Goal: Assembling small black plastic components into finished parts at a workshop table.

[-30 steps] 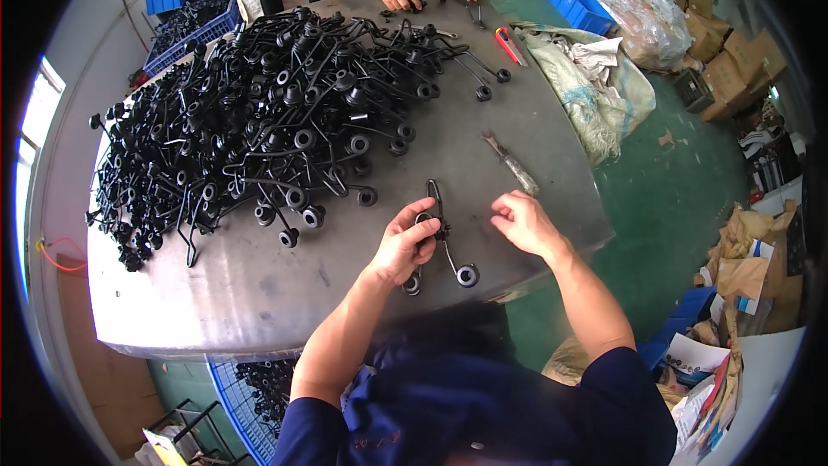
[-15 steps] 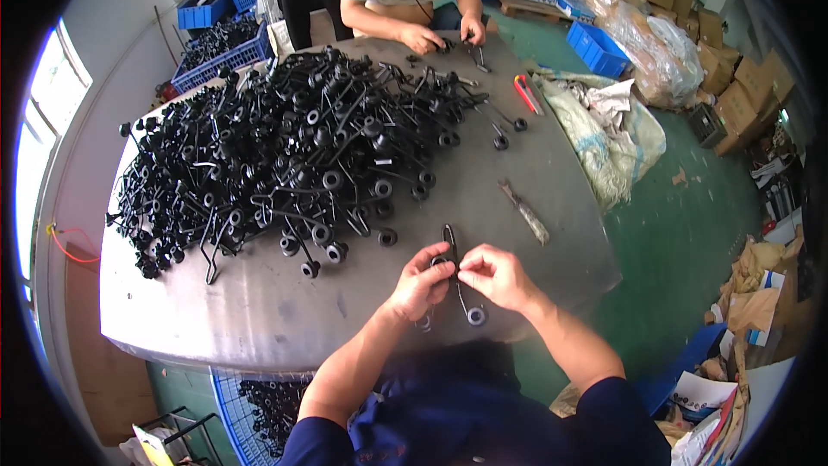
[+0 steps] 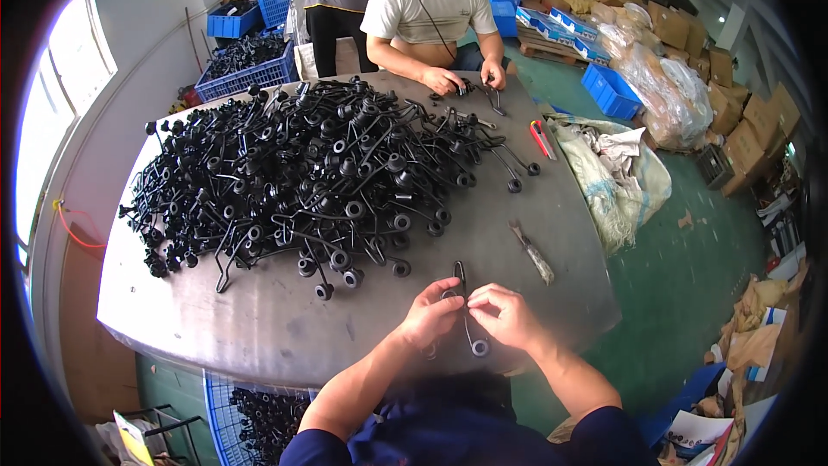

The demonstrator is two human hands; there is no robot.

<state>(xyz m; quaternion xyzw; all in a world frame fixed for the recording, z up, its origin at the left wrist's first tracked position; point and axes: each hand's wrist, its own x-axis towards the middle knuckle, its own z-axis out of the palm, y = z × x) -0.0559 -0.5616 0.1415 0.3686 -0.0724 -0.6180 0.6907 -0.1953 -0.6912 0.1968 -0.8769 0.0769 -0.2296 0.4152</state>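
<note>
A big heap of black wire parts [image 3: 302, 181] sits on the metal table [image 3: 259, 328]. Near its front edge, the left hand [image 3: 429, 315] and right hand [image 3: 504, 315] both pinch one bent black wire piece [image 3: 466, 311] between them.

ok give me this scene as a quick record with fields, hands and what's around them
left hand: pinching the black bent wire part
right hand: pinching the same part from the other side
table: grey metal, rounded edge
pile: heap of like black parts, beyond the hands
small tool: lying right of the pile
co-worker: seated at far edge, hands on parts
</note>
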